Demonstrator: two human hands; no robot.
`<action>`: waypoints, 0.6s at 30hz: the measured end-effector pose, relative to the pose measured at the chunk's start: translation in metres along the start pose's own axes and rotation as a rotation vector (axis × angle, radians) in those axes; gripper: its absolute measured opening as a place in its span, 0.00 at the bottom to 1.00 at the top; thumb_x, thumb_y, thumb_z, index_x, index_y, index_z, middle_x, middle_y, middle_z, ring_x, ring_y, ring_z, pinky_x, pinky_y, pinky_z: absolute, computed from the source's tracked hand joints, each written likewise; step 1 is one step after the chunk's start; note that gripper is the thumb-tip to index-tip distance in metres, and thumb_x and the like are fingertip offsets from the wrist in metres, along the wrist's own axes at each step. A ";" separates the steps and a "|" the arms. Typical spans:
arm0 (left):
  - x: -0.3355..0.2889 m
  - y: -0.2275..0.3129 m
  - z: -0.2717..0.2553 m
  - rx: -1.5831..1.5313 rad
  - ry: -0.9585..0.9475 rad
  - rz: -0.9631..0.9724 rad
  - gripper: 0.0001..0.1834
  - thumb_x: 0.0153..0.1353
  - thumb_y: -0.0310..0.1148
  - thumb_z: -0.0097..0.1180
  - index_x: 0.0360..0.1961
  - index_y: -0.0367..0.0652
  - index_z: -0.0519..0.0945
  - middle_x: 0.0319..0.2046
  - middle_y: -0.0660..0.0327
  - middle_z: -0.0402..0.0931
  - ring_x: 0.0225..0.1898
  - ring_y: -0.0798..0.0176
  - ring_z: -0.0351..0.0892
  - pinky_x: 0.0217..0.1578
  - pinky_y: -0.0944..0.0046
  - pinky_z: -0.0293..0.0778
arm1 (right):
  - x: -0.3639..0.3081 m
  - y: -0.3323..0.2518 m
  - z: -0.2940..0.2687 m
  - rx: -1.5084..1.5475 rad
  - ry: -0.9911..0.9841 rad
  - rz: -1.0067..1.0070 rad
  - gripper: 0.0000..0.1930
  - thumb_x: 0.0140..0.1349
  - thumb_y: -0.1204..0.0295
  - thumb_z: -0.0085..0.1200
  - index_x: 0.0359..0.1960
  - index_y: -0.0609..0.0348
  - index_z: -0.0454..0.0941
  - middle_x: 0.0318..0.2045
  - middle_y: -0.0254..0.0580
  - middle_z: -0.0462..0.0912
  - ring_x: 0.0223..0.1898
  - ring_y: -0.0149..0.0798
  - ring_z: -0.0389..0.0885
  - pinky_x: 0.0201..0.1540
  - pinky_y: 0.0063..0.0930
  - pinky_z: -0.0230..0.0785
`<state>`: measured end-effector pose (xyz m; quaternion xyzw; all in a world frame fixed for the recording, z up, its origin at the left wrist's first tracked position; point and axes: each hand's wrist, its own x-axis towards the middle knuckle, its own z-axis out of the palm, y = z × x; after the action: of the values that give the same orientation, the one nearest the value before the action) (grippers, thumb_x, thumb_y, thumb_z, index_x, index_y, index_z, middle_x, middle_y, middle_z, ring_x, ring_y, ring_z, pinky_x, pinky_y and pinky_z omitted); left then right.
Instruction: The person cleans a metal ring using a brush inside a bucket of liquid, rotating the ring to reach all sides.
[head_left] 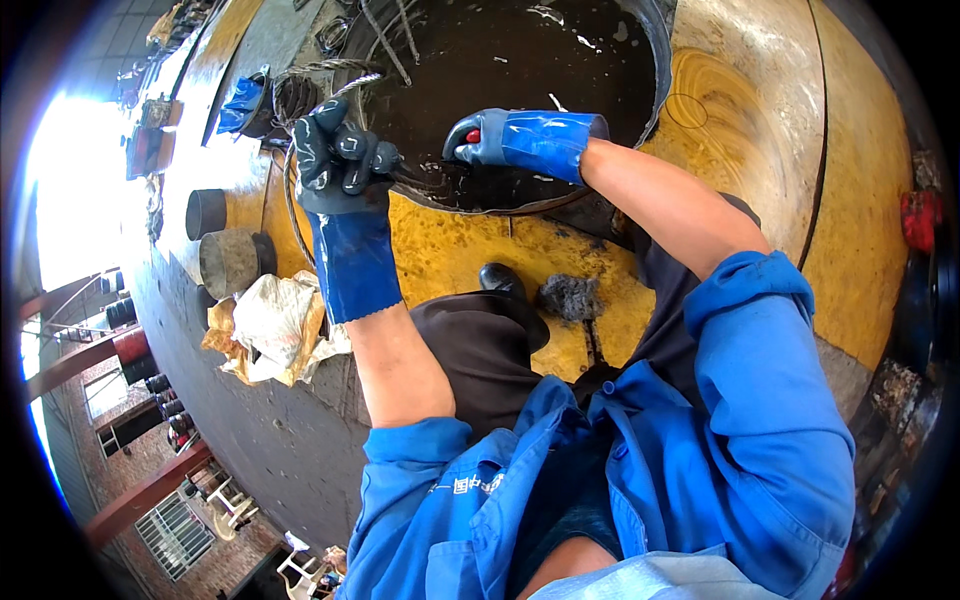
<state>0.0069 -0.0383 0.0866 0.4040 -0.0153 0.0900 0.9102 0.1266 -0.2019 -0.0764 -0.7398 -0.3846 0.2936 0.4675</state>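
Observation:
My left hand (pixel 345 160), in a wet dark glove with a blue cuff, is at the near left rim of a large round tub (pixel 660 85) of dark liquid. Its fingers are curled, and a twisted steel wire rope (pixel 355 85) runs up beside them; what sits inside the grip is hidden. Over the tub's near side, my right hand (pixel 482 138), gloved the same way, is closed around a red-ended thing (pixel 473 136), perhaps a handle. Dark strands (pixel 420 182) show between the two hands, low against the liquid, too dim to make out.
Left of the tub lie a coil of wire rope (pixel 292 98) and a blue item (pixel 240 105). Nearer are short metal cylinders (pixel 228 262) and a crumpled whitish bag (pixel 280 325). A grey fibrous wad (pixel 570 297) lies on the yellow floor (pixel 450 245) beside a dark shoe (pixel 502 280).

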 end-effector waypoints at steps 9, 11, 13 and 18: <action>-0.003 0.011 -0.012 -0.173 0.006 0.038 0.20 0.72 0.51 0.51 0.48 0.47 0.83 0.24 0.71 0.79 0.13 0.77 0.58 0.27 0.65 0.66 | -0.041 -0.075 -0.009 -0.551 -0.198 -0.054 0.18 0.63 0.65 0.56 0.55 0.36 0.80 0.43 0.39 0.87 0.43 0.47 0.85 0.47 0.41 0.78; 0.002 0.003 -0.006 -0.168 0.024 0.024 0.21 0.72 0.51 0.51 0.49 0.46 0.83 0.23 0.71 0.79 0.13 0.77 0.58 0.27 0.65 0.66 | -0.047 -0.076 -0.007 -0.652 -0.189 -0.124 0.20 0.63 0.62 0.56 0.58 0.34 0.77 0.42 0.40 0.87 0.42 0.49 0.85 0.47 0.42 0.78; 0.004 -0.003 -0.002 -0.184 -0.034 0.006 0.21 0.72 0.50 0.50 0.50 0.46 0.83 0.23 0.71 0.77 0.14 0.76 0.59 0.28 0.65 0.67 | -0.053 -0.086 -0.013 -0.642 -0.260 -0.071 0.20 0.64 0.58 0.55 0.58 0.35 0.76 0.39 0.44 0.86 0.41 0.51 0.85 0.44 0.43 0.77; 0.008 -0.020 0.012 -0.285 0.016 -0.068 0.21 0.71 0.51 0.51 0.50 0.46 0.82 0.25 0.70 0.77 0.16 0.76 0.61 0.29 0.64 0.70 | -0.057 -0.088 -0.012 -0.640 -0.257 -0.059 0.15 0.64 0.57 0.54 0.51 0.40 0.80 0.39 0.42 0.86 0.41 0.52 0.84 0.44 0.43 0.76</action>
<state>0.0192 -0.0589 0.0812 0.2701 -0.0070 0.0593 0.9610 0.0794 -0.2317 0.0134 -0.7944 -0.5342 0.2352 0.1680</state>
